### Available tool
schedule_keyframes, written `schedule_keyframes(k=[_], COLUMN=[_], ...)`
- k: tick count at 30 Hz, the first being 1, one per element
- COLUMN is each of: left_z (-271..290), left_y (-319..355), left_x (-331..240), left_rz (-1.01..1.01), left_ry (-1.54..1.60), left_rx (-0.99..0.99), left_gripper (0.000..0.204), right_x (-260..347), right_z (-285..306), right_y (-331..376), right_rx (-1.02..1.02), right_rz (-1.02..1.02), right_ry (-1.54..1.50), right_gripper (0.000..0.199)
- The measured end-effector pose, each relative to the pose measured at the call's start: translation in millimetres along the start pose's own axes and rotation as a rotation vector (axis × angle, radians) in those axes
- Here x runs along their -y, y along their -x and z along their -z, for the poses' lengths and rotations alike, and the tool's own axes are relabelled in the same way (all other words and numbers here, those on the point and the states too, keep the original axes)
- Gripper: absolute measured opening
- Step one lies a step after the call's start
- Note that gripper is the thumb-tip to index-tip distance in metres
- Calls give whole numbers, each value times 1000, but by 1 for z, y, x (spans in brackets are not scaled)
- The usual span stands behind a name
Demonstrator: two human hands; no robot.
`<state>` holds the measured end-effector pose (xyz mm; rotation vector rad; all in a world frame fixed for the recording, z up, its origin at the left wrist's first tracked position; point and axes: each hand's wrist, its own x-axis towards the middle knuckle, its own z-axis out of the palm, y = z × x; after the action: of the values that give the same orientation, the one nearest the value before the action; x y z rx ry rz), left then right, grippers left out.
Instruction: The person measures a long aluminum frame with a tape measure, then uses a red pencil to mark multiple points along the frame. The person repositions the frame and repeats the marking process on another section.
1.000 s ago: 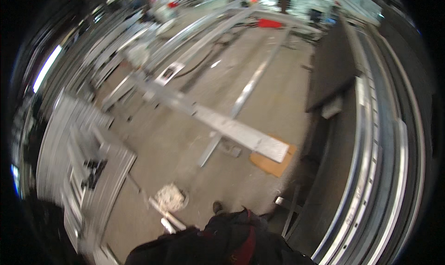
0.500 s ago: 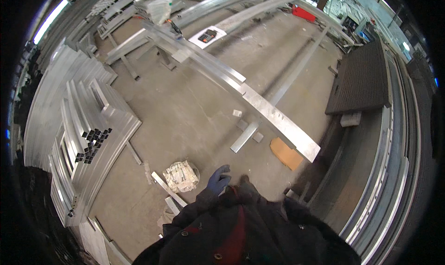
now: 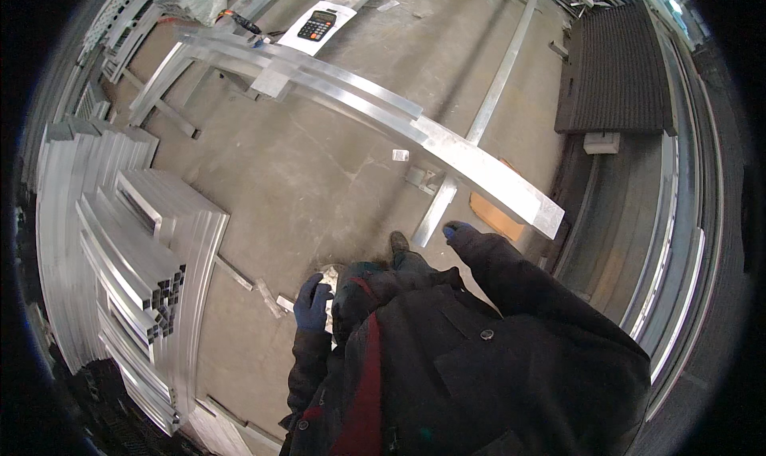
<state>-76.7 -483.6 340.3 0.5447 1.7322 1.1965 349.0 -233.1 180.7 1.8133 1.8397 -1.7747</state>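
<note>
My left hand (image 3: 311, 303), in a dark blue glove, hangs low by my side with its fingers loosely bent and apart. It holds nothing that I can see. Beside it, partly covered by the hand and my coat, is a round container of whitish pieces (image 3: 330, 279). My right hand (image 3: 456, 230), also gloved in blue, reaches forward from a dark sleeve; its fingers are too small and covered to make out. Nearest to it are the end of a metal bar (image 3: 435, 213) low down and a long silvery metal profile (image 3: 487, 173) laid across in front of me.
Stacked metal profiles (image 3: 136, 248) stand at the left. A calculator (image 3: 317, 25) lies on white paper farther off, near a cordless tool (image 3: 239, 21). Brown cardboard (image 3: 496, 217) lies below the profile's right end. A dark ribbed panel (image 3: 614, 69) stands at the right.
My left hand has lowered and moved left, over the container. My right hand has come into view, stretched forward. The view has shifted, and I am closer to the long profile.
</note>
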Motion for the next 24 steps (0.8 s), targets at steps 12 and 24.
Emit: schedule_keyframes(k=[12,24], left_z=[64,19], left_y=[-268,-469], left_x=[-111,-183], left_rz=[53,55], left_ry=[-243,-517], left_rx=[301,543], left_gripper=[37,37], right_x=[168,220], right_z=[-88,10], right_y=[-148,-231], right_rx=[-230,-964], right_rz=[-144,-255], right_ry=[-433,-2], right_gripper=[35,77])
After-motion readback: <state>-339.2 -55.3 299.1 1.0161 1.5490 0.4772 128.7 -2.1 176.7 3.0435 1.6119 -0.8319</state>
